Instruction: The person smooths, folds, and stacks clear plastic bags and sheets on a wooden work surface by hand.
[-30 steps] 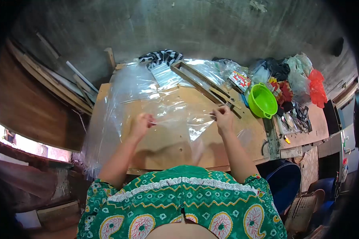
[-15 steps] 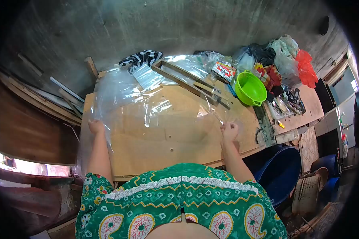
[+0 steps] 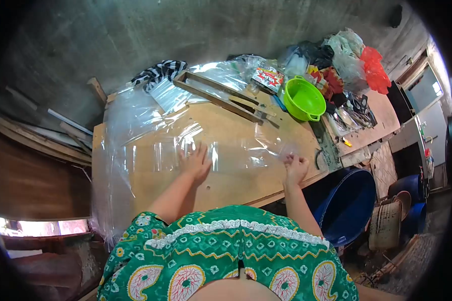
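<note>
starting at the fingertips, i find the left hand [image 3: 196, 165] palm down with its fingers straight and a little spread, gripping nothing, laid over the clear film [image 3: 258, 161]. the right hand [image 3: 296, 170] has thumb and fingers drawn together at the film's right end, and i read this as a pinch on its edge, though the film there is too transparent to trace fully. the film lies across the wooden board [image 3: 236, 188], between and under the hands. first hazard, in my judgement: creasing or skewing, if the right hand pulls while the left hand presses unevenly. second: the pinch losing the edge, since the film looks thin and slick. third: catching or mixing with the larger plastic sheet [image 3: 116, 135] that drapes over the board's left end — the two are hard to tell apart by eye. beyond the film, the wooden frame [image 3: 218, 103] and the wooden-handled tool [image 3: 258, 107] lie close along the far side, so a reach forward risks a snag. the green basin [image 3: 305, 98] limits the far right. the right hand is near the board's right-hand front edge, with the blue tub [image 3: 349, 208] beyond and below it; i note little margin there. the freest room is the bare strip of board between the film and the wearer.
</note>
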{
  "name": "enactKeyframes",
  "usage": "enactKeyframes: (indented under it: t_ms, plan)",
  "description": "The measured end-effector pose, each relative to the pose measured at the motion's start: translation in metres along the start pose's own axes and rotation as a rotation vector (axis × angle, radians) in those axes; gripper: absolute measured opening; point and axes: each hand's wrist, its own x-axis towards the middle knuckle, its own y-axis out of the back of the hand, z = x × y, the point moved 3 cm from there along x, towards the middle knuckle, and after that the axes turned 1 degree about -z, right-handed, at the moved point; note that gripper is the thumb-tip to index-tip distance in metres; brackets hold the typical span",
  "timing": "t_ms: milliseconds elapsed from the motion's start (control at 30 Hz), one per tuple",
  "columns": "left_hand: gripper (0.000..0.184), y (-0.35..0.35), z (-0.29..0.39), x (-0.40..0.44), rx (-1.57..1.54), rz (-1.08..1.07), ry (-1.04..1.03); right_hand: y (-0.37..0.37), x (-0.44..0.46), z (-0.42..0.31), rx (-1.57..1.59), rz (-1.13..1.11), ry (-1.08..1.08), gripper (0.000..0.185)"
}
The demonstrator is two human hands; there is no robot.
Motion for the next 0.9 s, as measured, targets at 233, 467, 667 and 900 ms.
enactKeyframes:
  t_ms: [233,467,667,900]
  plan:
    - [0.069,0.011,0.061,0.025,-0.210,-0.015,-0.250,-0.015,-0.035,-0.008,0.007,-0.093,-0.102,0.013]
    - [0.048,-0.035,0.102,0.020,-0.910,-0.127,-0.058,-0.032,-0.061,-0.009,0.078,-0.232,-0.216,0.012]
    - [0.049,-0.038,0.124,0.008,-1.388,-0.340,0.042,-0.039,-0.073,0.004,0.323,-0.397,-0.407,0.009]
    - [0.027,0.019,0.087,-0.007,-1.807,-0.258,0.384,-0.053,-0.063,-0.028,0.459,-0.381,-0.463,0.010]
